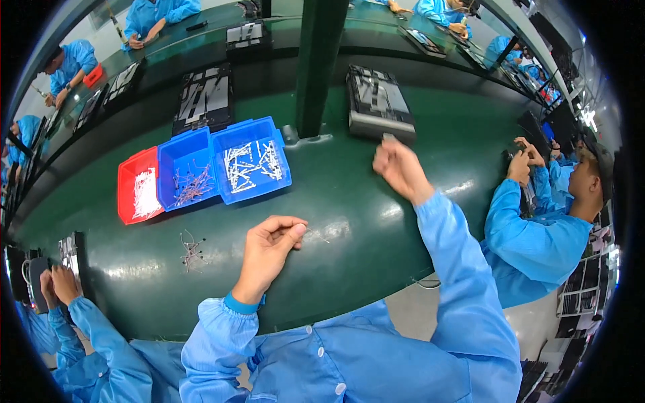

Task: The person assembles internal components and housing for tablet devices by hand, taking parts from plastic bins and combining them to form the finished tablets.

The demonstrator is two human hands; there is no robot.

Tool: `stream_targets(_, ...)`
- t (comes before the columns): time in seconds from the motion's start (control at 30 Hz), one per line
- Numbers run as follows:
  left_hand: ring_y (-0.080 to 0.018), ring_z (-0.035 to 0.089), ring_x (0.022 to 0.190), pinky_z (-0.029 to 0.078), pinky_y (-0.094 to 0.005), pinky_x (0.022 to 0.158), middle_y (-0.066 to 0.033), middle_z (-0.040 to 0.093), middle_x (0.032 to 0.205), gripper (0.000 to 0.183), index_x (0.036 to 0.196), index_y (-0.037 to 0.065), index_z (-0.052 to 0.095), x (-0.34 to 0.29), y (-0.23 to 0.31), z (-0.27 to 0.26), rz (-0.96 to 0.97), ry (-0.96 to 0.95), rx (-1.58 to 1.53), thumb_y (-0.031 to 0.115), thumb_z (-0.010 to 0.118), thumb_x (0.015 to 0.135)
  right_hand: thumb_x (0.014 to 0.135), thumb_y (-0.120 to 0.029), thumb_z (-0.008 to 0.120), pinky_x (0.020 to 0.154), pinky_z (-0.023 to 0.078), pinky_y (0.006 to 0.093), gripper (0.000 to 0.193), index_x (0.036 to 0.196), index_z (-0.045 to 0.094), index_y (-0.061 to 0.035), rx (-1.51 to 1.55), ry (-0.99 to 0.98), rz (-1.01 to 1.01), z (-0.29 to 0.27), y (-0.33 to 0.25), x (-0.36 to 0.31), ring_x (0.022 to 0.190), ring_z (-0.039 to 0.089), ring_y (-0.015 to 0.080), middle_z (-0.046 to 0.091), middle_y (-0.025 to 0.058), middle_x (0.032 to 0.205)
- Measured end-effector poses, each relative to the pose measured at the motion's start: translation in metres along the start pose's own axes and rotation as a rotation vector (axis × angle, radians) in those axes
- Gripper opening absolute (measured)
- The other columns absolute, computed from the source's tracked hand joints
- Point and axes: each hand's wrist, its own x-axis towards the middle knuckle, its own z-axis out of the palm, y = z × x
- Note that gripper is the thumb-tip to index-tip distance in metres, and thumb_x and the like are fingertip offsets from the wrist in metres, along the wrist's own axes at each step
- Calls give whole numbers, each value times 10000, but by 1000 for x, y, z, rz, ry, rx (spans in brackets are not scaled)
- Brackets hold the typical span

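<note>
The left hand [270,250] pinches a thin pale wire [318,234]; the right hand [402,169] curls (grip unclear). Thin reddish wires [193,255] toward the green worktop [349,272]'s near edge seem left; completion unclear.

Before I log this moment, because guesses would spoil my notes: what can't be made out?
All in the head view:
Thin wire: pinched end, covered by the left hand.
Right hand: what it holds, if anything; too small and blurred.
Red bin: floor, hidden by white pieces.
Loose wires: count; strands overlap.
</note>
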Motion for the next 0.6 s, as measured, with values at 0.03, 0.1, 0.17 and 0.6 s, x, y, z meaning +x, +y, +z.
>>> stream_targets(0.03,-100,609,794,521,-235,713,-70,641,995,137,1014,-18,702,0,-3,0,54,-10,22,68,690,909,944,-101,564,619,412,322,107,895,469,-110,-33,-20,18,10,10,-30,658,466,159,439,30,712)
stream_targets(0.1,-114,621,856,527,-241,752,-91,617,1082,131,1007,-8,712,-4,-4,0,104,-9,48,66,698,900,951,-134,573,614,434,343,152,1054,465,-105,-89,7,152,30,27,-91,665,523,195,489,61,728)
stream_targets(0.17,-148,622,981,523,-247,816,-118,544,1210,125,998,18,728,-5,-3,5,157,-65,136,62,716,881,960,-166,578,615,452,358,298,1200,418,-89,-61,-45,311,30,43,-145,678,555,227,519,94,766)
stream_targets(0.6,-358,445,1337,403,-406,1060,-261,397,1454,141,981,93,746,5,-17,56,220,-50,276,169,744,863,959,-344,616,511,485,246,439,1314,576,-89,-1401,340,-267,47,-22,-128,683,604,123,611,86,996)
